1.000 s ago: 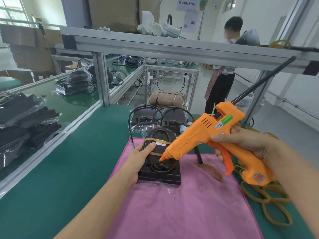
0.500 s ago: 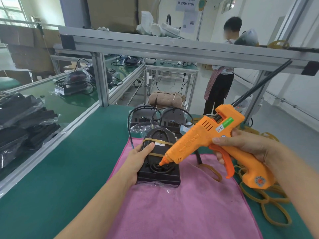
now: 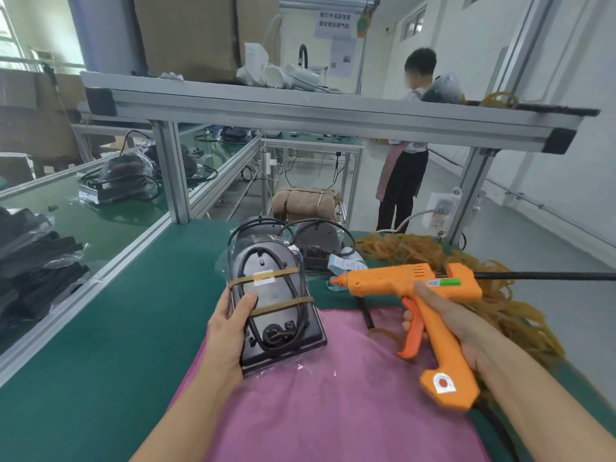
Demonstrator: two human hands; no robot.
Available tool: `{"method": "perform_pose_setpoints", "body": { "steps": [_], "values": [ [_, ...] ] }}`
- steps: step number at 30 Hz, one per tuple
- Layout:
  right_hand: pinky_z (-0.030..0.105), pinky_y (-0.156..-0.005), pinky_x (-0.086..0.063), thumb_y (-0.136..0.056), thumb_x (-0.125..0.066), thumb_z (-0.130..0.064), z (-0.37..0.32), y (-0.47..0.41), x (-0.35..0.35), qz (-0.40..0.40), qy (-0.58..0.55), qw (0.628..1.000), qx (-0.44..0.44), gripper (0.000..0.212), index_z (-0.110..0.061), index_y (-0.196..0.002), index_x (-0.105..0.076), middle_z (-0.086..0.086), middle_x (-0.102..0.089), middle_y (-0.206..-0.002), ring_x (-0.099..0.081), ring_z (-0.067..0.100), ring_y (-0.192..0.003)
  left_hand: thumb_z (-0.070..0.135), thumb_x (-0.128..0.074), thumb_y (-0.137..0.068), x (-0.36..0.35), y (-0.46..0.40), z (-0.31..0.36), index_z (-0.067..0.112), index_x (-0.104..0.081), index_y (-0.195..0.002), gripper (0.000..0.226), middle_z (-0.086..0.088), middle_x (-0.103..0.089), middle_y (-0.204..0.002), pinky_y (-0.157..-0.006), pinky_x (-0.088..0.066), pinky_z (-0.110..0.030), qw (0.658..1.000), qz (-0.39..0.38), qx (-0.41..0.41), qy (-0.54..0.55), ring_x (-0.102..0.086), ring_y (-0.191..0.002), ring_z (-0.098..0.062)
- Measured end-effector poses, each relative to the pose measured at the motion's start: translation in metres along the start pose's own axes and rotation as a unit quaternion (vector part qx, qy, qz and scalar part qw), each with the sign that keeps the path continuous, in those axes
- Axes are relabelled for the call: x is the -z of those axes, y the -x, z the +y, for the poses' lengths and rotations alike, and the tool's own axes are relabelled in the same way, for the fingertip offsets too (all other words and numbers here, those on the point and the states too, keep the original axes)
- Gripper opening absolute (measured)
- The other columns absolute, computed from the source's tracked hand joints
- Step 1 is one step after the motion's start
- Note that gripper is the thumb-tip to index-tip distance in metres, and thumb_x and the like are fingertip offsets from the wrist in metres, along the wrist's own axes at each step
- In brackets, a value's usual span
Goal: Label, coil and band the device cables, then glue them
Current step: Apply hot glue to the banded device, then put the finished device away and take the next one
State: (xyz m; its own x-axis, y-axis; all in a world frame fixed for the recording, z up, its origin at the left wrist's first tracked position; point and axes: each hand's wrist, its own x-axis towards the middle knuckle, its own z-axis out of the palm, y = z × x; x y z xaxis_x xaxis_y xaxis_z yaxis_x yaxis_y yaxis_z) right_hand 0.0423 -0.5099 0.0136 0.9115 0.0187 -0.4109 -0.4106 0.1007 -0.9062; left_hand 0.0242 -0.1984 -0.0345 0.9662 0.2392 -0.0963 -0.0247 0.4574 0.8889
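The green bench (image 3: pixel 100 328) fills the lower left of the frame, and a pink cloth (image 3: pixel 333 411) at lower centre appears to cushion the work. At right centre a heap of rubber bands (image 3: pixel 500 295) lies close by, evidently for banding. The device (image 3: pixel 276 295) sits at centre, raised and tilted off the cloth, its cable (image 3: pixel 296 295) coiled on its face under two bands. The left hand (image 3: pixel 230 325) grips its left edge, thumb pressed on the face, probably presenting it for inspection. The right hand (image 3: pixel 446 315) is wrapped round the glue gun (image 3: pixel 416 295) handle, fingers behind the trigger, nozzle level and apart from the device, likely keeping hot glue clear.
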Motion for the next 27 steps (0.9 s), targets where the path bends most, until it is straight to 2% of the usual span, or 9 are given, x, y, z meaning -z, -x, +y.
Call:
{"method": "perform_pose_setpoints", "body": {
  "steps": [2,7,12,17,19,22,25,26,27],
  "values": [
    [0.028,-0.044,-0.053,-0.073,-0.071,-0.045,0.005,0.000,-0.008,0.012,-0.015,1.000,-0.006,0.046,-0.003,-0.091,-0.068,0.016,-0.070,-0.072,-0.069,0.026,-0.056,0.015,-0.060,-0.092,-0.003,0.003,0.006,0.023,-0.060,-0.125,0.034,-0.014,-0.069,-0.117,-0.087,-0.056,-0.049,1.000,-0.016,-0.014,0.006,-0.068,-0.096,-0.031],
    [0.026,-0.042,-0.053,-0.063,-0.072,-0.047,0.018,-0.013,-0.021,-0.001,-0.015,1.000,-0.027,0.051,-0.004,-0.091,-0.067,0.014,-0.070,-0.070,-0.068,0.024,-0.055,0.014,-0.060,-0.092,-0.017,0.006,0.017,0.028,-0.042,-0.145,0.058,-0.006,-0.057,-0.138,-0.103,-0.045,-0.053,0.997,-0.069,-0.034,-0.010,-0.059,-0.121,-0.029],
    [0.024,-0.041,-0.050,-0.059,-0.073,-0.051,0.013,-0.015,-0.031,0.018,0.027,0.998,-0.046,0.055,-0.007,-0.091,-0.068,0.012,-0.072,-0.074,-0.070,0.024,-0.059,0.017,-0.061,-0.091,-0.030,0.005,0.014,0.028,-0.043,-0.143,0.057,-0.006,-0.063,-0.130,-0.089,-0.056,-0.045,0.996,-0.085,-0.023,-0.002,-0.065,-0.112,-0.029],
    [0.025,-0.047,-0.052,-0.065,-0.072,-0.058,0.012,-0.016,-0.031,0.059,0.120,0.989,-0.064,0.062,-0.003,-0.092,-0.069,0.014,-0.074,-0.078,-0.070,0.022,-0.060,0.028,-0.071,-0.074,-0.034,0.002,0.009,0.031,-0.046,-0.141,0.072,-0.008,-0.067,-0.124,-0.073,-0.060,-0.038,0.995,-0.094,-0.013,-0.001,-0.069,-0.101,-0.028],
    [0.024,-0.057,-0.048,-0.079,-0.061,-0.064,0.012,-0.017,-0.031,0.135,0.290,0.947,-0.038,0.064,-0.005,-0.101,-0.064,0.011,-0.072,-0.090,-0.064,0.018,-0.064,0.031,-0.074,-0.067,-0.036,0.002,0.009,0.033,-0.046,-0.141,0.079,-0.008,-0.067,-0.123,-0.075,-0.059,-0.040,0.996,-0.094,-0.011,0.002,-0.070,-0.099,-0.026],
    [0.031,-0.078,-0.045,-0.090,-0.049,-0.062,0.011,-0.014,-0.031,0.196,0.550,0.811,0.012,0.061,-0.008,-0.114,-0.062,0.011,-0.064,-0.116,-0.059,0.025,-0.097,0.035,-0.077,-0.062,-0.040,0.002,0.007,0.036,-0.047,-0.139,0.083,-0.008,-0.065,-0.127,-0.093,-0.052,-0.053,0.995,-0.097,-0.008,-0.004,-0.067,-0.108,-0.029],
    [0.031,-0.072,-0.043,-0.093,-0.044,-0.058,0.004,-0.001,-0.043,0.268,0.662,0.697,0.069,0.049,-0.016,-0.105,-0.066,0.006,-0.067,-0.111,-0.062,0.026,-0.104,0.034,-0.076,-0.063,-0.043,0.003,0.006,0.040,-0.047,-0.138,0.080,-0.005,-0.068,-0.122,-0.096,-0.050,-0.055,0.995,-0.100,-0.011,-0.012,-0.067,-0.108,-0.028],
    [0.031,-0.071,-0.043,-0.093,-0.040,-0.061,0.002,0.002,-0.048,0.285,0.663,0.684,0.106,0.052,-0.017,-0.104,-0.065,0.005,-0.068,-0.108,-0.063,0.026,-0.102,0.034,-0.075,-0.065,-0.044,0.004,0.006,0.041,-0.047,-0.138,0.079,-0.003,-0.069,-0.121,-0.097,-0.049,-0.055,0.994,-0.103,-0.014,-0.015,-0.067,-0.109,-0.027],
    [0.032,-0.074,-0.044,-0.091,-0.037,-0.066,0.000,0.005,-0.054,0.282,0.626,0.711,0.152,0.057,-0.018,-0.104,-0.065,0.004,-0.069,-0.105,-0.063,0.024,-0.100,0.033,-0.074,-0.066,-0.044,0.006,0.006,0.042,-0.046,-0.138,0.078,-0.001,-0.069,-0.121,-0.098,-0.049,-0.054,0.994,-0.108,-0.018,-0.016,-0.066,-0.109,-0.026]
  ]
}}
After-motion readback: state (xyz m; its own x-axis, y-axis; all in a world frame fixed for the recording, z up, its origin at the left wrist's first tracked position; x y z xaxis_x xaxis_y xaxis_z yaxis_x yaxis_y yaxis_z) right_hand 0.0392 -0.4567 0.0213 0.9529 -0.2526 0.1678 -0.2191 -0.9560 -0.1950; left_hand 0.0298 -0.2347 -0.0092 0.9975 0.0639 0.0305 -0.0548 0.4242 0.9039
